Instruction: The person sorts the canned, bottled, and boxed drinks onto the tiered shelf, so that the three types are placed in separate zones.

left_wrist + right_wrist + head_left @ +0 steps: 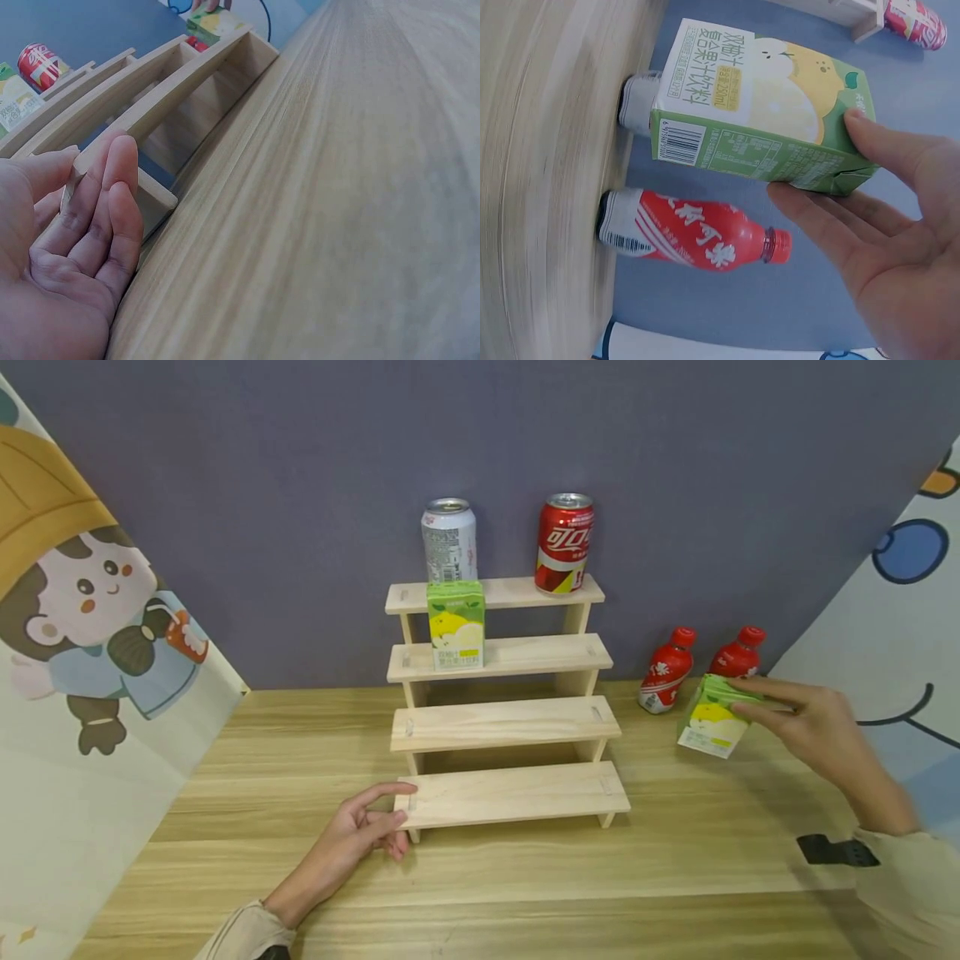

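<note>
A wooden stepped rack [506, 793] with several shelves stands on the table. My left hand [367, 822] grips the left end of its lowest shelf, thumb on one side and fingers beneath, as the left wrist view shows. On the right, my right hand [817, 731] holds a green juice carton [757, 105] by its top end, tilted and off the table. Behind that carton are two red bottles; the left bottle [666, 670] shows whole, while the right bottle [738, 652] is partly hidden. Another juice carton [457, 627] stands on the second shelf from the top.
On the top shelf stand a white can [450, 543] at left and a red cola can [565, 543] at right. A dark wall [322, 527] rises behind the rack. Printed panels flank the wood-grain table [300, 760] on both sides.
</note>
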A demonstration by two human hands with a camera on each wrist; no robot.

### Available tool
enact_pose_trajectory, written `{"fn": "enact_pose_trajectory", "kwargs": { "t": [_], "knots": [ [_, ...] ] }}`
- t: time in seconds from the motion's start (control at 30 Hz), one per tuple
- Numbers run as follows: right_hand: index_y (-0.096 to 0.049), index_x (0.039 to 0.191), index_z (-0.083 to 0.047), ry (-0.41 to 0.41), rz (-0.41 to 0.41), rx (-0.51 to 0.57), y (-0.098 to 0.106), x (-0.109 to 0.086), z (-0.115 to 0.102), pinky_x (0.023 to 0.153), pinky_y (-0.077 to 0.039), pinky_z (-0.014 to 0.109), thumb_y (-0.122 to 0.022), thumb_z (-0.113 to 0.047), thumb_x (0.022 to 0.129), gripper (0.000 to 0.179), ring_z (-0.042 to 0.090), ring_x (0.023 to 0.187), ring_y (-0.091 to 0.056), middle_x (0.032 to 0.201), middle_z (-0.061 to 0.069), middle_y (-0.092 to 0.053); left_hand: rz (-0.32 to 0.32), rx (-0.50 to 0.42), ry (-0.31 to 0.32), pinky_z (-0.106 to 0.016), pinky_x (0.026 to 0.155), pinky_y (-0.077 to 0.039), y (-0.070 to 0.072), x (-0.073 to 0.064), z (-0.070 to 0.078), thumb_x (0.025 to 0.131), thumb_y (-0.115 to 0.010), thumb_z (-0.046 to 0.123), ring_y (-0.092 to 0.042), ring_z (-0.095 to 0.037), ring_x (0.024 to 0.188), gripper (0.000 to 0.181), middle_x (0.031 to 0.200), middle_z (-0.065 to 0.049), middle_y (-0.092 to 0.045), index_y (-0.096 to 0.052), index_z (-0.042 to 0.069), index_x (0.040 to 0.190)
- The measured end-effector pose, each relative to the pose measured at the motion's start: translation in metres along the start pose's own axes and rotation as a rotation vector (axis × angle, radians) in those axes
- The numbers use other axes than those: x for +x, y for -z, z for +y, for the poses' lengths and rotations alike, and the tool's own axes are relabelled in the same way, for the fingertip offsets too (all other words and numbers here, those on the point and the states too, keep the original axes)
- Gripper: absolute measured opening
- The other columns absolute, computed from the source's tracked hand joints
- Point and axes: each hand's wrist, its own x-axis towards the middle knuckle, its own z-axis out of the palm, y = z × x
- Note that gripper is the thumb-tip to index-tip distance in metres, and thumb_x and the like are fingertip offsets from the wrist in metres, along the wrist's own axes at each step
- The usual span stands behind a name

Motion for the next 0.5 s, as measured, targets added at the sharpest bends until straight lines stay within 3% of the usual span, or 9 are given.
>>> {"fn": "enact_pose_trajectory", "kwargs": {
  "t": [0.07,0.17,0.33,0.5],
  "knots": [
    [-0.076,0.115,-0.009,-0.014,-0.008,0.024,-0.003,0.000,-0.003,0.066,-0.049,0.001,-0.081,-0.002,0.082,0.034,-0.021,0.092,-0.055,0.112,-0.029,-0.059,0.001,-0.002,0.003,-0.044,0.069,-0.063,0.000,0.000,0.000,0.103,-0.053,0.007,-0.069,-0.019,0.071,0.045,0.079,-0.011,-0.073,-0.042,-0.001,0.146],
    [-0.076,0.115,-0.009,-0.003,-0.017,0.047,-0.009,0.001,-0.008,0.068,-0.050,0.002,-0.080,0.001,0.082,0.035,-0.021,0.099,-0.053,0.114,-0.022,-0.063,-0.002,-0.004,-0.006,-0.043,0.069,-0.062,0.002,0.000,-0.001,0.103,-0.052,0.005,-0.069,-0.018,0.071,0.045,0.079,-0.010,-0.073,-0.041,-0.002,0.146],
    [-0.076,0.114,-0.008,0.027,-0.015,0.051,-0.015,0.004,-0.016,0.071,-0.050,0.001,-0.080,0.004,0.080,0.036,-0.017,0.108,-0.051,0.116,0.002,-0.072,-0.002,-0.004,-0.013,-0.043,0.069,-0.062,0.002,-0.001,0.000,0.103,-0.051,0.005,-0.069,-0.018,0.071,0.044,0.079,-0.010,-0.073,-0.041,-0.002,0.146],
    [-0.076,0.115,-0.009,0.079,0.011,0.048,-0.017,0.007,-0.022,0.073,-0.050,0.002,-0.080,0.008,0.077,0.041,-0.014,0.108,-0.054,0.118,0.002,-0.070,-0.006,-0.007,-0.006,-0.043,0.069,-0.062,0.001,0.000,-0.001,0.103,-0.052,0.006,-0.069,-0.018,0.071,0.044,0.080,-0.011,-0.073,-0.041,-0.002,0.146]
  ]
}}
